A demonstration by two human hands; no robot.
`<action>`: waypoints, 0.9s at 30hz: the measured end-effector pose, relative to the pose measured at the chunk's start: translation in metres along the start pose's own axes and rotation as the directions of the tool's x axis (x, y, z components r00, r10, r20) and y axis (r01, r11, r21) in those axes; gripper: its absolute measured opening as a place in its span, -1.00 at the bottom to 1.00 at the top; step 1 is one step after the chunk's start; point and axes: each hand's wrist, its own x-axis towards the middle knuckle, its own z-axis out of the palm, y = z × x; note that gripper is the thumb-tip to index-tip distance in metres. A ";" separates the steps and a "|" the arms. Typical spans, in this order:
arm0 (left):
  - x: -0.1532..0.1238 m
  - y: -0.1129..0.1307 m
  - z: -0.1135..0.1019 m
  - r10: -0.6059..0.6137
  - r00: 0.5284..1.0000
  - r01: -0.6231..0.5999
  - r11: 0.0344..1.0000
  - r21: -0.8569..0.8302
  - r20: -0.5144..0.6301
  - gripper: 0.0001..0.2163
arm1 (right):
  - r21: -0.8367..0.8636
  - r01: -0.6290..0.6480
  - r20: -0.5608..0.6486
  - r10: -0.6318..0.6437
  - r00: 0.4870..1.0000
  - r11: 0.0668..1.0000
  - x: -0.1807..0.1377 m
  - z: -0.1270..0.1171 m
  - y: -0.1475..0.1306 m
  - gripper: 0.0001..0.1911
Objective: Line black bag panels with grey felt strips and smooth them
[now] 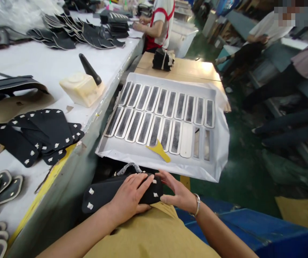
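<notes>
In my lap area lies a black elongated panel [102,197] with rounded corners and white tufts at its ends; layered edges suggest a stack. My left hand [129,195] rests across it, fingers wrapped over the far edge and thumb along the near side. At its right end, my right hand [178,193], with a bracelet at the wrist, holds the edge between fingers and thumb. Just beyond is a shallow white-lined tray [221,147] with two rows of pale-framed dark strips [151,130]. A yellow forked piece [159,151] lies on the tray's near side.
The white worktable [43,64] on my left carries black tufted panels [52,129], a pale block-shaped container [78,87] and stacks of dark pieces [62,32]. A person [160,25] works at its far end. Blue surfaces [250,225] stand at right.
</notes>
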 end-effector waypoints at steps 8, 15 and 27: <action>0.000 -0.002 0.002 0.005 1.000 -0.004 1.000 0.029 -0.017 -0.31 | 0.289 -0.092 -0.147 0.139 0.979 0.953 -0.005 0.011 0.014 -0.51; 0.002 -0.001 0.005 -0.031 0.999 0.031 0.999 0.037 -0.011 -0.32 | 0.238 -0.154 -0.170 0.197 0.965 0.959 0.002 0.009 0.001 -0.61; 0.003 0.011 0.002 -0.143 0.989 0.143 0.990 -0.010 -0.045 -0.60 | 0.092 -0.213 -0.211 0.228 0.951 0.973 0.006 0.010 -0.006 -0.69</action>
